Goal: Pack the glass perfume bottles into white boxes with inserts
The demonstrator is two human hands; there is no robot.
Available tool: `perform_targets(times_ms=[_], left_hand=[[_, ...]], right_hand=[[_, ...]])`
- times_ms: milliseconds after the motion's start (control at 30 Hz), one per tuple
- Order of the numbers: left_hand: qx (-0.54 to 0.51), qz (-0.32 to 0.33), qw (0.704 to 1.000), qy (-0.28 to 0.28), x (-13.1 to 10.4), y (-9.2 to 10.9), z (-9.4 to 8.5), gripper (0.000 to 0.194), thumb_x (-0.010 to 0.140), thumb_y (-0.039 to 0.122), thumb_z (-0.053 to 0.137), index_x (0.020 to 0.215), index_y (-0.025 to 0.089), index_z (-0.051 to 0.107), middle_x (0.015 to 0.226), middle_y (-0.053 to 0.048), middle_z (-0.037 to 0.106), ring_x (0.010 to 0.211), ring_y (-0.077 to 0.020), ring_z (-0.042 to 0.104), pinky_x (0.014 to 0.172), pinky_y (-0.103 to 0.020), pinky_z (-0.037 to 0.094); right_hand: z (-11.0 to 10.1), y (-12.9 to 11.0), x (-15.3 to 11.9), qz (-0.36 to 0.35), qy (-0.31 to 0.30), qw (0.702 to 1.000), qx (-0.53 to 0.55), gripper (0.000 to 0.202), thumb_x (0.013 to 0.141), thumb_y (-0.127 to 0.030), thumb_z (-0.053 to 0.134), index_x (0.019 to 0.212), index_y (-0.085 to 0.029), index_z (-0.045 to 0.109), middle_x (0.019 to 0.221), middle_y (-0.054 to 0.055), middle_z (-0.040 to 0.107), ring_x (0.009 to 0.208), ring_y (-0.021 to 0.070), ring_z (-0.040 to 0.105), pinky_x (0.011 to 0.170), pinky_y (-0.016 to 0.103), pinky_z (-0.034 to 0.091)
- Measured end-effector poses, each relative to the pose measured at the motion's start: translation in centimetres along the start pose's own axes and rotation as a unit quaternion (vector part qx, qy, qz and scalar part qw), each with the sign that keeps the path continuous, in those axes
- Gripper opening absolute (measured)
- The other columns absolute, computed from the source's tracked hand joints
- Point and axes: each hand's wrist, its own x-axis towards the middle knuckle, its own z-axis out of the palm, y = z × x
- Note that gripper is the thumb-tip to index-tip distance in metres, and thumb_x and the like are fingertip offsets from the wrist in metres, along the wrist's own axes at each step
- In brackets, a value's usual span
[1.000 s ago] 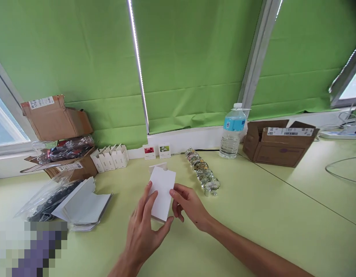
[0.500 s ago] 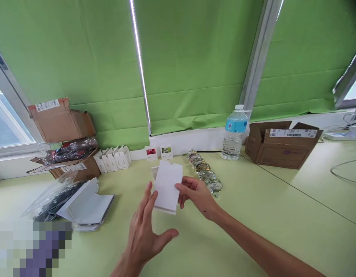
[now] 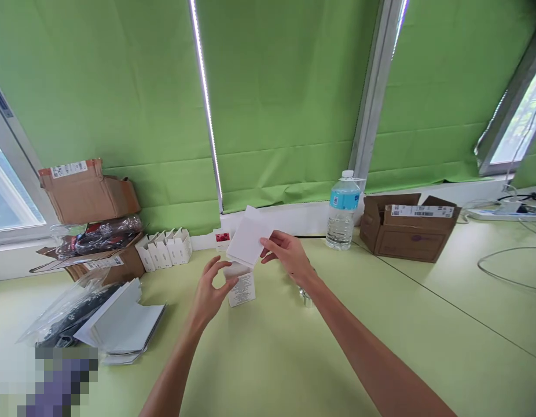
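My right hand (image 3: pixel 287 252) pinches a flat white paper piece (image 3: pixel 250 236) at its right edge, holding it tilted above the table. Just below that piece stands a small white box (image 3: pixel 242 291) with printed text on its near face; its upper part is partly hidden. At the box's left side is my left hand (image 3: pixel 213 289), fingers curved and apart from the thumb. The thumb tip overlaps the box's left edge, though contact is unclear. Behind my right forearm, clear ornaments (image 3: pixel 306 298) are mostly covered. A small card with a red picture (image 3: pixel 222 238) leans against the wall.
Several white boxes (image 3: pixel 164 250) stand at the left beside stacked brown cartons (image 3: pixel 90 191). Flat white sheets (image 3: pixel 129 330) and a bagged dark item (image 3: pixel 77 318) lie nearer. A water bottle (image 3: pixel 342 214) and an open carton (image 3: pixel 409 229) stand at the back right.
My right hand has raised the white paper piece away from me, revealing the printed box beneath. My left hand has moved forward to the box, its fingers curling. The view has shifted slightly.
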Motion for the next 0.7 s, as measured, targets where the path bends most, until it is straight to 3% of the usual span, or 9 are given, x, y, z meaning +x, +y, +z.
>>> perform_targets(times_ms=[167, 300, 533, 700], left_hand=[[-0.12, -0.05, 0.991, -0.026, -0.4, -1.2, 2.2, 0.041, 0.077, 0.033, 0.064, 0.114, 0.022, 0.054, 0.115, -0.008, 0.064, 0.103, -0.0216, 0.062, 0.089, -0.037, 0.048], [-0.173, -0.068, 0.982, -0.022, -0.7, -1.5, 2.5, 0.041, 0.075, 0.032, 0.067, 0.111, 0.019, 0.053, 0.103, -0.006, 0.068, 0.093, -0.0218, 0.066, 0.085, -0.037, 0.05], [-0.254, -0.073, 0.961, -0.079, -1.0, -1.1, 2.6, 0.051, 0.074, 0.03, 0.07, 0.119, 0.02, 0.05, 0.117, -0.009, 0.065, 0.103, -0.0244, 0.064, 0.09, -0.039, 0.049], [-0.275, -0.08, 0.955, -0.079, -1.2, -1.3, 2.4, 0.055, 0.075, 0.03, 0.07, 0.122, 0.021, 0.044, 0.114, -0.009, 0.066, 0.1, -0.0227, 0.065, 0.089, -0.04, 0.049]], right_hand=[[-0.9, 1.0, -0.2, 0.021, -0.029, 0.999, -0.008, 0.041, 0.075, -0.042, 0.069, 0.107, -0.017, 0.066, 0.09, 0.006, 0.067, 0.068, 0.0146, 0.06, 0.06, 0.033, 0.058], [-0.9, 1.3, -0.1, 0.034, -0.059, 0.998, -0.004, 0.04, 0.075, -0.042, 0.068, 0.107, -0.019, 0.065, 0.092, 0.005, 0.068, 0.071, 0.0151, 0.061, 0.062, 0.033, 0.059], [-0.8, 2.2, -0.1, 0.04, -0.151, 0.987, -0.029, 0.037, 0.078, -0.04, 0.066, 0.108, -0.02, 0.063, 0.097, 0.006, 0.067, 0.079, 0.0168, 0.061, 0.056, 0.028, 0.056], [-2.1, 3.1, 0.5, 0.038, -0.163, 0.983, -0.074, 0.039, 0.078, -0.042, 0.066, 0.109, -0.019, 0.063, 0.094, 0.006, 0.067, 0.077, 0.0155, 0.059, 0.053, 0.024, 0.052]])
